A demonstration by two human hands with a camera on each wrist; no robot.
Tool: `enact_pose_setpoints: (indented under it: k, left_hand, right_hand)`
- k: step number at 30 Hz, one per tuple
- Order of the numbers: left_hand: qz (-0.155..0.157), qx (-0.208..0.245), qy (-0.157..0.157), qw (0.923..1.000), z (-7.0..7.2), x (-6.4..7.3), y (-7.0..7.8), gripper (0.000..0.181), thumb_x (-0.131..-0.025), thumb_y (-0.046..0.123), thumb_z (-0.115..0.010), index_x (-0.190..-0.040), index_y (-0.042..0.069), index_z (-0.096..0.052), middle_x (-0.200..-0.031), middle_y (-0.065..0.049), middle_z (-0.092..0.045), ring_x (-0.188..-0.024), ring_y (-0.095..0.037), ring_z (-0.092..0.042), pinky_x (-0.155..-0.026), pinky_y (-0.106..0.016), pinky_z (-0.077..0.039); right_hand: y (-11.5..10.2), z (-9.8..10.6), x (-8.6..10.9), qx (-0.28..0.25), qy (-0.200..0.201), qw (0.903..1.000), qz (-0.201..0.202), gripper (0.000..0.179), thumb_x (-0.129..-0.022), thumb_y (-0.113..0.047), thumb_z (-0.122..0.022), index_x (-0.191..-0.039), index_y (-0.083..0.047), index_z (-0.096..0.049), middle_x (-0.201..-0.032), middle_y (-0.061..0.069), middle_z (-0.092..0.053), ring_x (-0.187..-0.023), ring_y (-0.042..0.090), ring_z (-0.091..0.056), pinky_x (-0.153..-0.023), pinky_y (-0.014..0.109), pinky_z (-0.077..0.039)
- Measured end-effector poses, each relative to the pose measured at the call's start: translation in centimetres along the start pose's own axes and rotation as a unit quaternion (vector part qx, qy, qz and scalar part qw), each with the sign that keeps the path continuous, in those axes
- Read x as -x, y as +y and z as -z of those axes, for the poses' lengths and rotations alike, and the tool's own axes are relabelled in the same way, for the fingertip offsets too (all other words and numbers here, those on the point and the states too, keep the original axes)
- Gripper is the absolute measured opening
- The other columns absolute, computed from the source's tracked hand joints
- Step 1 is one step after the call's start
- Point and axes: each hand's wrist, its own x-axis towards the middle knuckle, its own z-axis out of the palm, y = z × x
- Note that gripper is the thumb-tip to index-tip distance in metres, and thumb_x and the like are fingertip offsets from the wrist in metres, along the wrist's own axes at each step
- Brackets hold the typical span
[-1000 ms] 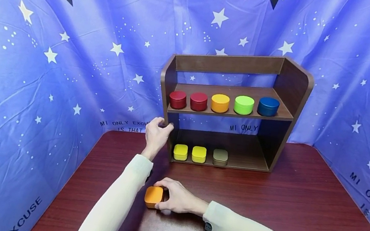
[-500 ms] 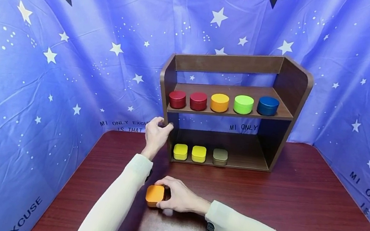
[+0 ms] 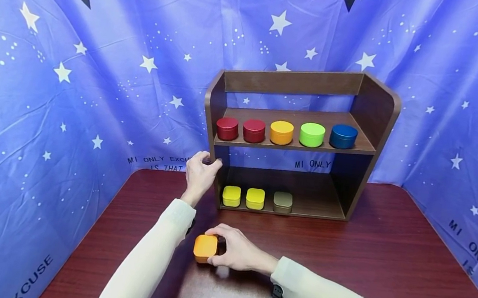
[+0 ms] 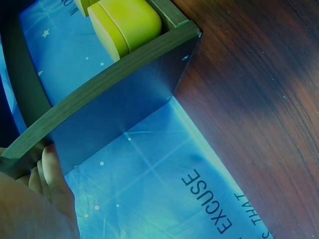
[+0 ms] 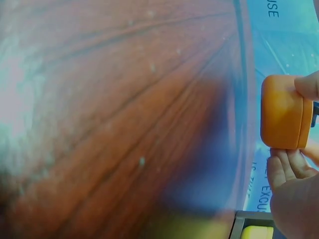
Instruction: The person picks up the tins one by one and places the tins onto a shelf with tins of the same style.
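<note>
My right hand pinches an orange square tin between thumb and fingers, over the front part of the table. In the right wrist view the orange tin shows its rounded corners and lid seam, with fingers beneath it and the thumb on top. At the left side panel of a brown two-tier shelf, my left hand grips the panel's front edge. The left wrist view shows its fingers behind that edge. Two yellow square tins and an olive square tin stand on the lower tier.
Along the upper tier stand two dark red round tins, a yellow-orange one, a lime green one and a blue one. The reddish-brown table is surrounded by blue star-patterned cloth.
The right hand has carried the orange tin slightly to the right and toward the shelf. My left hand stays on the side panel. The head view has shifted a little.
</note>
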Motion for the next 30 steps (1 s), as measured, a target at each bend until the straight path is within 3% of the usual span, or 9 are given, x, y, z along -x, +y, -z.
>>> enact_pose_setpoints:
  k: [11,17,24,30]
  left_hand:
    - [0.005,-0.002,-0.003,1.0,-0.1,0.1,0.1,0.021,-0.086,0.027,-0.078,-0.092,0.007,-0.078,-0.098,-0.013,-0.078,-0.094,-0.032,-0.072,-0.08,-0.04,-0.052]
    - [0.008,-0.004,-0.005,1.0,-0.2,0.1,0.1,0.021,-0.087,0.027,-0.078,-0.093,0.007,-0.078,-0.099,-0.013,-0.078,-0.093,-0.032,-0.071,-0.079,-0.039,-0.051]
    - [0.006,-0.003,0.001,1.0,-0.2,0.1,-0.2,0.02,-0.087,0.028,-0.079,-0.09,0.008,-0.077,-0.096,-0.012,-0.078,-0.088,-0.031,-0.071,-0.076,-0.038,-0.051]
    - [0.003,-0.001,0.001,1.0,-0.2,0.1,-0.2,0.02,-0.087,0.028,-0.079,-0.09,0.008,-0.077,-0.095,-0.012,-0.078,-0.089,-0.032,-0.071,-0.078,-0.04,-0.052]
  right_hand:
    - [0.5,1.4,0.4,-0.018,0.018,0.9996,-0.009,0.057,-0.082,-0.02,-0.086,-0.135,-0.007,-0.069,-0.131,0.008,-0.073,-0.116,0.019,-0.067,-0.106,0.04,-0.057]
    - [0.8,2.4,0.7,-0.005,0.036,0.9992,-0.019,0.058,-0.081,-0.019,-0.086,-0.136,-0.008,-0.07,-0.131,0.008,-0.073,-0.113,0.019,-0.067,-0.102,0.034,-0.055]
    - [1.1,3.7,1.1,-0.005,0.053,0.9979,-0.037,0.058,-0.08,-0.02,-0.087,-0.135,-0.01,-0.071,-0.132,0.007,-0.073,-0.117,0.021,-0.067,-0.107,0.041,-0.055]
    - [1.6,5.0,1.6,0.002,0.077,0.9966,-0.032,0.056,-0.08,-0.019,-0.086,-0.133,-0.01,-0.071,-0.128,0.006,-0.075,-0.115,0.019,-0.066,-0.105,0.036,-0.054]
